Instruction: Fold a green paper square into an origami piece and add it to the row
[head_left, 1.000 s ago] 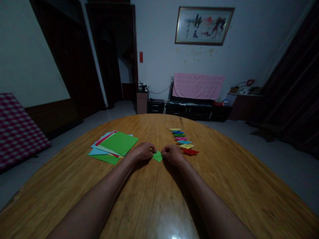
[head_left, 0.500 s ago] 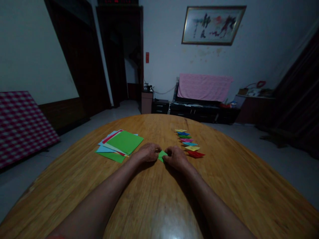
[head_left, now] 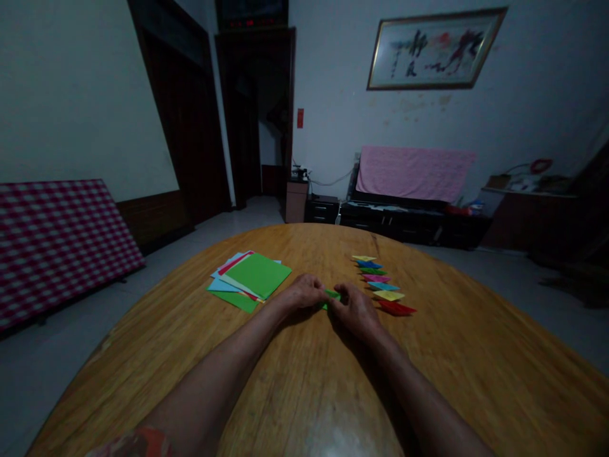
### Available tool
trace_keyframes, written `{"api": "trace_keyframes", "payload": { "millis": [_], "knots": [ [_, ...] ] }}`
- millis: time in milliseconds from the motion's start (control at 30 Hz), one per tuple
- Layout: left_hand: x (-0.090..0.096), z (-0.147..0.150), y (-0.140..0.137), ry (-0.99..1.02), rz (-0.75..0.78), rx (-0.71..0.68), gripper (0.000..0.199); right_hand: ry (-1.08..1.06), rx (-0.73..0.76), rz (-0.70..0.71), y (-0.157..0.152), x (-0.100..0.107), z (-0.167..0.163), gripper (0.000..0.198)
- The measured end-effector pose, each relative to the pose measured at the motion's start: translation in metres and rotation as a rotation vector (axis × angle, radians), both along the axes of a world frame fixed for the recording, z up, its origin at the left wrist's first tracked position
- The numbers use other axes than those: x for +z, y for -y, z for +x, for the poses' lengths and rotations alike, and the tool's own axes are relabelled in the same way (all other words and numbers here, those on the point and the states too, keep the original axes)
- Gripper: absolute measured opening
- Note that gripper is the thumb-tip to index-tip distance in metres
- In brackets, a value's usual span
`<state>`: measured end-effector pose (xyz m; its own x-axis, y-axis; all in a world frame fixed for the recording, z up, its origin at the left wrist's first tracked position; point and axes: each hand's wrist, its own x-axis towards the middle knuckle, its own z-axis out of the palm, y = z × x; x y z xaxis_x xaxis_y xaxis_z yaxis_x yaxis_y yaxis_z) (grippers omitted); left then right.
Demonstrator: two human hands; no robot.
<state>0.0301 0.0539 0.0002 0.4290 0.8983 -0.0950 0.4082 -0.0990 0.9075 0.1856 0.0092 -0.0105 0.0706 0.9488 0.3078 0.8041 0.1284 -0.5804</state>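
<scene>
Over the wooden bench (head_left: 304, 387), between a stack of coloured sheets (head_left: 259, 274) on the left and a row of folded paper shapes (head_left: 376, 278) on the right, your left hand (head_left: 306, 291) and right hand (head_left: 358, 313) pinch a small green paper (head_left: 332, 294).

Nothing legible for sure, tbh. Framed picture (head_left: 436, 51), upper right: dark brush characters (head_left: 417, 46), too blurry to make out. Dark panel (head_left: 252, 13), top edge left of center: red lit marks, unreadable. Red slip (head_left: 300, 118), upper middle: any writing too small.
</scene>
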Motion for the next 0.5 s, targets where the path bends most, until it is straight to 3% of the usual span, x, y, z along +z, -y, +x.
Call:
{"api": "trace_keyframes", "payload": {
  "millis": [133,267,367,500],
  "knots": [
    [0.001,0.005,0.001,0.358,-0.224,0.040,0.010,-0.416,0.090,0.008,-0.004,0.001,0.002,0.027],
    [0.005,0.010,0.004,0.468,-0.345,0.020,0.012,-0.678,0.118,-0.027,-0.003,0.005,0.000,0.036],
    [0.002,0.011,0.005,0.490,-0.271,0.044,0.014,-0.583,0.106,0.061,-0.003,0.003,0.000,0.029],
    [0.000,0.008,0.003,0.434,-0.021,0.055,0.024,-0.172,0.087,0.244,-0.002,0.001,0.000,0.014]
  ]
}}
